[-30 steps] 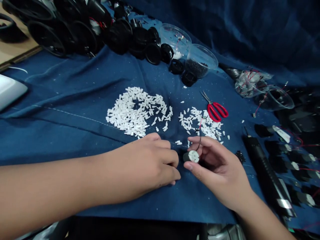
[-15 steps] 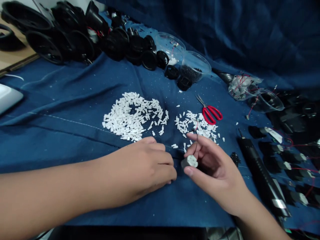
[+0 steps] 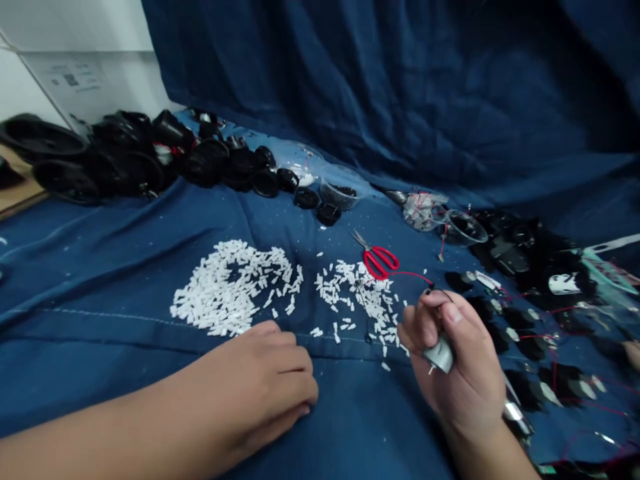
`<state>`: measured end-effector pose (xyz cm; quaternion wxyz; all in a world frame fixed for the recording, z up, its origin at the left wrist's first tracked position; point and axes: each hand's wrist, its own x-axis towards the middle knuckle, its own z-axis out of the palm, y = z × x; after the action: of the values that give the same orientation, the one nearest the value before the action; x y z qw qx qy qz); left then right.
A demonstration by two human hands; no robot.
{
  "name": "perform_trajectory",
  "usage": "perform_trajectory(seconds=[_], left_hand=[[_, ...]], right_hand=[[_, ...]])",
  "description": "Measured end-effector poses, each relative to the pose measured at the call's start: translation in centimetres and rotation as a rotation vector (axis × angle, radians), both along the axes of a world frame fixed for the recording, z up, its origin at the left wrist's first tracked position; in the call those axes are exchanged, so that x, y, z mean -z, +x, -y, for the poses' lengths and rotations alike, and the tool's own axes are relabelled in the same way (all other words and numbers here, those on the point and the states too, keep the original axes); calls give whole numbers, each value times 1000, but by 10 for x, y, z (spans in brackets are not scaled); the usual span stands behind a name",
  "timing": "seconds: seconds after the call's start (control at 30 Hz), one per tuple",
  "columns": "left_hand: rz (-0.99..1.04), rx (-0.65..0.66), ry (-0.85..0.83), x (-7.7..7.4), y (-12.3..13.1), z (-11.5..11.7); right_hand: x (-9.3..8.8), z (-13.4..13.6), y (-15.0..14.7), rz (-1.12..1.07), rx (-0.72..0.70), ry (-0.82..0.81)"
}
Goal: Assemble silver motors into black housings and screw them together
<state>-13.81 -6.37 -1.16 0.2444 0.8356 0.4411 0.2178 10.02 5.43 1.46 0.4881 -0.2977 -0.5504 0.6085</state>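
A small silver DC motor (image 3: 440, 355) is held in the curled fingers of the right hand (image 3: 467, 387), its long axis slanting, with the shaft end pointing down and left toward the cloth. Compared with the earlier view, that hand sits farther right of the left hand (image 3: 265, 377), and the motor no longer shows its end face. A thin red wire (image 3: 410, 274) runs from near the fingertips toward red-handled scissors (image 3: 379, 262). The left hand rests empty and loosely curled on blue cloth (image 3: 125, 373), just below the nearer of two heaps of small white plastic pieces (image 3: 230, 287). Beyond stand four clear plastic bowls (image 3: 340, 177).
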Motion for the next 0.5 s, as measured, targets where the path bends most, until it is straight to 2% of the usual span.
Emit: perform_trajectory(seconds=[0.07,0.13,0.23,0.33,0.5], left_hand=[[-1,6,-20,-1,0,0],[-12,14,-31,-2,-1,-1],[-40,19,-36,-3,-3,-1],[-57,15,-37,-3,-4,-1],[-36,-16,20,7,-4,0]], right_hand=[[4,-1,1,33,59,111],[7,-4,5,154,152,286],[0,-22,14,368,317,498],[-32,-61,26,543,423,585],[-109,-161,29,917,560,665]])
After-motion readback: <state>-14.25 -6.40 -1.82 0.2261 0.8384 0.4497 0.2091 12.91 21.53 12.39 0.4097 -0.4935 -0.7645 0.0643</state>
